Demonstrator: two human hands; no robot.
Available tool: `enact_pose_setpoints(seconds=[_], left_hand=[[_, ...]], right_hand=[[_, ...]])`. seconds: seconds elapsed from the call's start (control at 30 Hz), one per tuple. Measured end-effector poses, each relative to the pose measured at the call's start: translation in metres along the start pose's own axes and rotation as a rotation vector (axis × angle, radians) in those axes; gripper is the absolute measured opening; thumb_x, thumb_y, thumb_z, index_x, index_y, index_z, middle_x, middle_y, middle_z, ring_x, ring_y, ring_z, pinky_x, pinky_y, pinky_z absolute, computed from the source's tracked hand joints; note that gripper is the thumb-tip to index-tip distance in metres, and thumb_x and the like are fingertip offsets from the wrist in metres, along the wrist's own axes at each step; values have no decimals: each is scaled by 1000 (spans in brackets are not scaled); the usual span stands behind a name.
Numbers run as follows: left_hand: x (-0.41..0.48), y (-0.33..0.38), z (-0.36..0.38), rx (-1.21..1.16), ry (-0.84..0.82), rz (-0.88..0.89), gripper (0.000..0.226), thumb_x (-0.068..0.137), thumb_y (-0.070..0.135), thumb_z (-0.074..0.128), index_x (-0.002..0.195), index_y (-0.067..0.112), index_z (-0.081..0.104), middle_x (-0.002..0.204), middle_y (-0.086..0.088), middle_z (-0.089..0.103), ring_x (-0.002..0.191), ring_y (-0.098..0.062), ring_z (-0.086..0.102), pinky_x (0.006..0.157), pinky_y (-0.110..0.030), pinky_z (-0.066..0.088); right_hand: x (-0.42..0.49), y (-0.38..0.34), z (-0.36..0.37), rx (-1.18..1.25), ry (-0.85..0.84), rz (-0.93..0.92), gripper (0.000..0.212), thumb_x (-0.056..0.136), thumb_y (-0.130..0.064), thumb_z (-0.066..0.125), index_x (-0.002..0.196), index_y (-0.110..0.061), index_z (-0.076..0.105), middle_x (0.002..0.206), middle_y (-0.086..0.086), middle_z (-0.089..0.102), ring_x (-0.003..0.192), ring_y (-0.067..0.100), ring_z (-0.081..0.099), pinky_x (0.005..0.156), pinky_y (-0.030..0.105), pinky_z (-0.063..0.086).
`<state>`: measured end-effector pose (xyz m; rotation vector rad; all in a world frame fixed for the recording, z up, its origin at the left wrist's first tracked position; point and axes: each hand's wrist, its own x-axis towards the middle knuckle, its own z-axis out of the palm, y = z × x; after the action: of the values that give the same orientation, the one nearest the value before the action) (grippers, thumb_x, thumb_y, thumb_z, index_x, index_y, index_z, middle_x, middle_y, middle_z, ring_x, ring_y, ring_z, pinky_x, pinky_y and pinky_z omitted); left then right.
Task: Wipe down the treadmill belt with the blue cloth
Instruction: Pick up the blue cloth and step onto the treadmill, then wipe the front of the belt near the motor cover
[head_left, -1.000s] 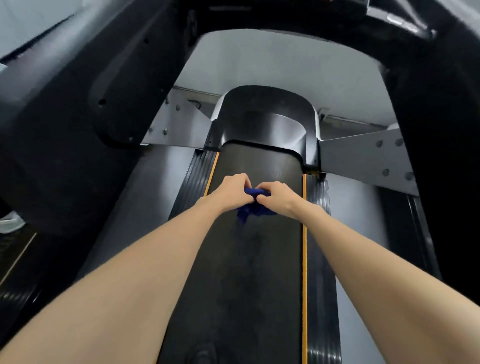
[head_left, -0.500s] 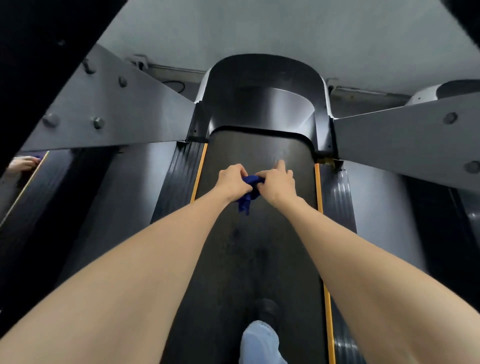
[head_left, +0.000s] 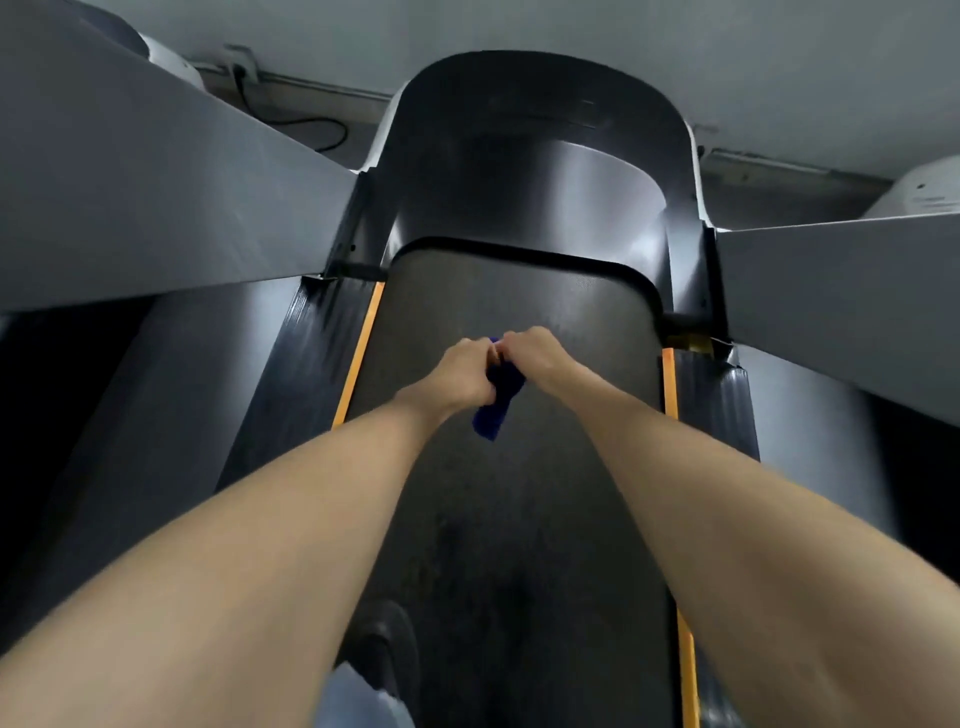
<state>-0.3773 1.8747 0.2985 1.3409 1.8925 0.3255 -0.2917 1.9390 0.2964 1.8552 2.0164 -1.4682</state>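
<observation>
Head view is showing both bare arms reaching forward over the treadmill belt (head_left: 519, 519), which is running from six o'clock up toward twelve o'clock, where it is disappearing under the black motor hood (head_left: 535, 171). At the centre of the view, the left hand (head_left: 462, 371) and right hand (head_left: 537, 358) are meeting knuckle to knuckle, fingers curled closed, both pinching the blue cloth (head_left: 497, 402) between them. One bunched tail of the cloth is hanging down from the grip toward six o'clock; whether it is touching the belt cannot be told.

Orange edge stripes (head_left: 358, 358) are flanking the belt at nine and three o'clock, with grey side rails (head_left: 156, 218) angling outward beyond them. A pale shoe (head_left: 358, 696) is showing at six o'clock on the belt.

Judging by the bunched cloth, the person is gathering or refolding it rather than wiping. The next move is calling for flattening the cloth onto the belt near the hood and drawing it back toward six o'clock with firm downward pressure.
</observation>
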Motion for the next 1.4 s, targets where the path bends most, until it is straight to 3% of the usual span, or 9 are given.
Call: enact_pose_setpoints(seconds=[0.1,0.3,0.53,0.67,0.73,0.9,1.07,1.23,1.4], left_hand=[[56,-13,3,94,43,73,37,81,5,62,117,-2,53,117,-20,55,108,-34,56,89,-34,44],[148,-51,30,130,234,57,22,79,5,62,100,11,58,105,-11,61,96,-31,58,80,-35,47],[246,-57,49,490,331,167,23,84,8,52,105,16,55,111,-5,60,105,-26,51,79,-31,34],[261,-56,27,556,476,242,20,87,17,53,106,20,60,109,-2,60,109,-24,43,84,-32,32],[255,-55,19,559,445,220,20,87,20,56,106,23,62,108,-1,61,110,-24,42,85,-33,31],[248,-62,4,360,422,191,20,82,12,61,99,20,66,104,-2,60,97,-26,57,79,-37,46],[260,-92,-11,168,323,123,39,83,2,59,121,10,51,119,-10,54,106,-27,56,91,-37,47],[260,-143,-15,404,199,-53,52,80,-3,46,127,20,48,128,-8,49,118,-29,49,96,-42,41],[262,-189,-14,438,180,-294,45,84,2,45,128,8,49,131,-14,47,121,-34,46,96,-42,39]], right_hand=[[50,-10,9,50,155,-7,26,92,-14,46,109,-3,62,105,10,63,104,27,58,78,29,44],[144,29,8,143,145,-92,38,83,2,43,105,-14,71,110,6,66,94,19,57,76,21,42],[245,90,12,603,319,-78,75,83,-14,67,144,-18,24,132,10,45,112,23,49,92,27,38],[266,72,2,238,378,-408,23,88,-22,56,109,-18,64,107,9,58,96,18,54,73,20,39],[258,65,0,185,223,-411,25,89,-25,49,99,-17,70,101,10,64,91,19,57,69,23,42],[257,60,7,-201,12,-387,40,82,-37,61,120,-26,56,120,12,45,117,28,39,102,37,38],[284,58,11,-490,200,-339,27,88,-42,51,104,-28,66,106,6,67,107,29,54,87,35,36],[308,54,6,-337,603,-340,32,95,-24,42,120,-6,51,122,17,44,105,37,51,81,39,42],[343,59,41,-749,303,-284,58,93,-40,42,142,-14,28,148,19,18,133,35,25,106,45,26]])
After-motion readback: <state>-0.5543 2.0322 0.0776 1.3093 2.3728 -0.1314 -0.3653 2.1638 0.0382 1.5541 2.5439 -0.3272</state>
